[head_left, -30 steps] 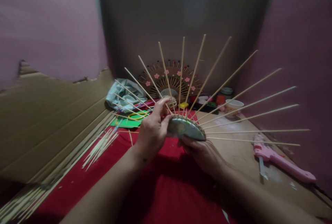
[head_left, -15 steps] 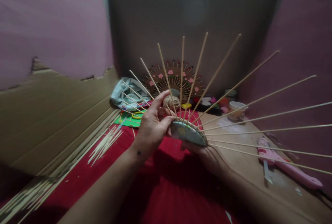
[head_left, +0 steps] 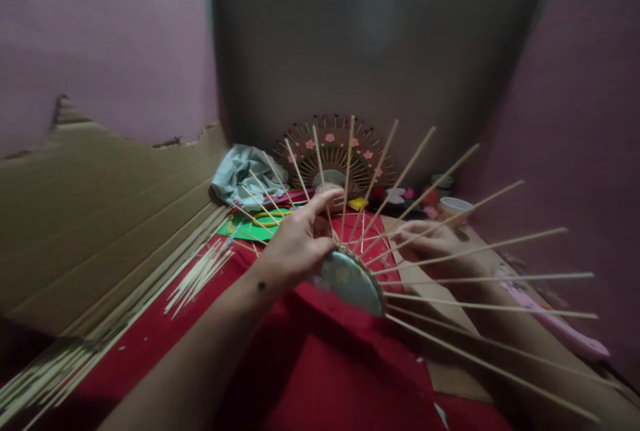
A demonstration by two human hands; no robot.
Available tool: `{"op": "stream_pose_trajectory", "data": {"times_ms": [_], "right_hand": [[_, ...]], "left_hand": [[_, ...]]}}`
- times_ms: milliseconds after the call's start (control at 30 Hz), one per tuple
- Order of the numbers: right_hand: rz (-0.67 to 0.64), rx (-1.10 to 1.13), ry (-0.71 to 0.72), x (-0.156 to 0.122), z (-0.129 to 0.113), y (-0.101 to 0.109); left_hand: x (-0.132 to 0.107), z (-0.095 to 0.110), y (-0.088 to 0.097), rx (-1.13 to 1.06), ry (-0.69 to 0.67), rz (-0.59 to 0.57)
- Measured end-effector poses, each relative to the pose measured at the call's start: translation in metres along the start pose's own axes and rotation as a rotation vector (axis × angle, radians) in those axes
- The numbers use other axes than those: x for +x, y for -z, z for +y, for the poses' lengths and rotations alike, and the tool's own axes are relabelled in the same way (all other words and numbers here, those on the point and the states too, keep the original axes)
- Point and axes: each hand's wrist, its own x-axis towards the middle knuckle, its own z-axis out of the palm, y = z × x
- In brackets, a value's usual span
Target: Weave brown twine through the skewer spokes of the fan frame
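My left hand [head_left: 300, 238] grips the upper left edge of a half-round base [head_left: 353, 284] with a pale, patterned face. Its thumb rests at the rim and the index finger points up among the sticks. Many thin wooden sticks [head_left: 413, 158] fan out from the curved edge, where twine appears to be woven between them. Behind the sticks on the right is my right hand [head_left: 430, 241], fingers drawn together. Whatever they pinch is too thin or hidden to make out. A ball of twine [head_left: 330, 192] sits beyond my left hand, partly covered.
A finished-looking stick fan with pink flowers [head_left: 329, 138] stands at the back. Loose sticks [head_left: 200, 274] lie on the red cloth [head_left: 320, 371] at left. A pink glue gun [head_left: 565, 328] and white cup [head_left: 455, 204] are at right. A bluish cloth [head_left: 247, 174] is bunched at back left.
My right hand has left the underside of the base and moved up and right, behind the sticks. The base and its sticks have tilted clockwise, with the right side lower.
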Motion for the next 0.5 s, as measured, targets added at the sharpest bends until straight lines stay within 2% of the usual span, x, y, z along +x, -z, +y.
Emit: {"op": "stream_pose_trajectory", "data": {"times_ms": [133, 300, 400, 500], "right_hand": [[-0.099, 0.120, 0.067, 0.001, -0.013, 0.007], [-0.125, 0.267, 0.085, 0.007, -0.027, 0.012], [-0.139, 0.265, 0.104, 0.014, -0.034, 0.019], [-0.148, 0.187, 0.184, 0.017, -0.046, 0.023]], "left_hand": [[-0.004, -0.004, -0.003, 0.094, 0.030, -0.097], [-0.006, -0.005, -0.012, 0.189, 0.021, -0.193], [-0.004, -0.007, -0.017, 0.274, -0.005, -0.211], [-0.003, -0.009, -0.019, 0.297, 0.030, -0.209]]}}
